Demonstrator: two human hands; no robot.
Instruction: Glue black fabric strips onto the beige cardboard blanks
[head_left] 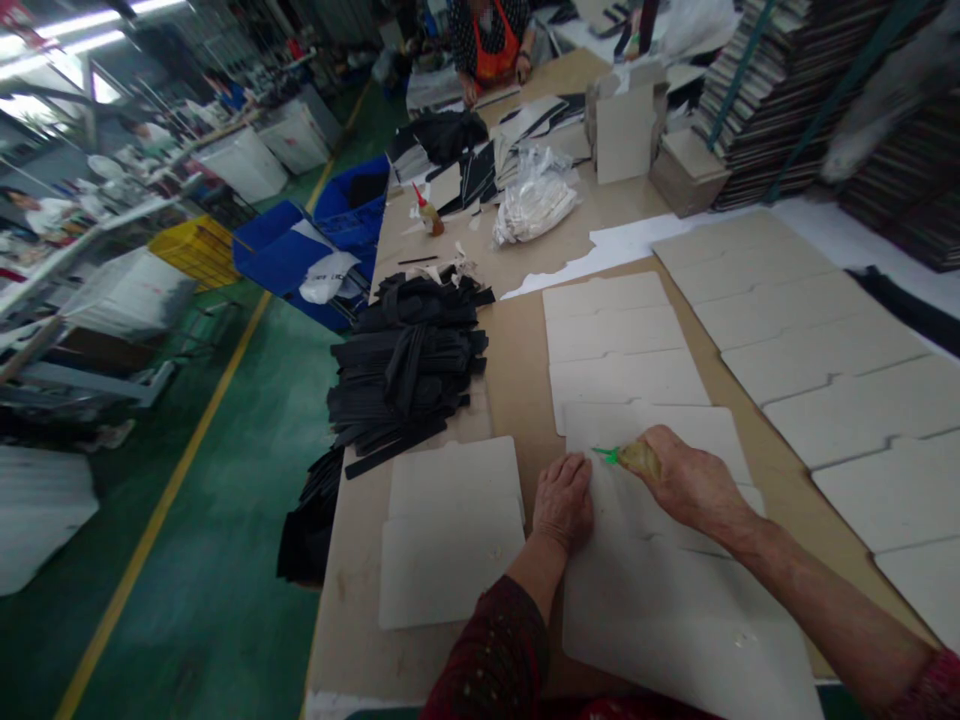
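Observation:
My right hand is closed around a glue bottle with a green nozzle. The bottle is tipped so that its nozzle points left, over a grey-beige board near that board's left edge. Beside the nozzle, my left hand lies palm down with its fingers stretched out at the left edge of the boards. These boards overlap in a column running away from me, the nearest board lying in front of my body. Whether glue leaves the nozzle is too small to tell.
Black fabric strips lie piled at the table's left edge, beyond two boards. More overlapping boards cover the right side. Farther off are a red-tipped bottle, a plastic bag, tall board stacks and a person in a red apron.

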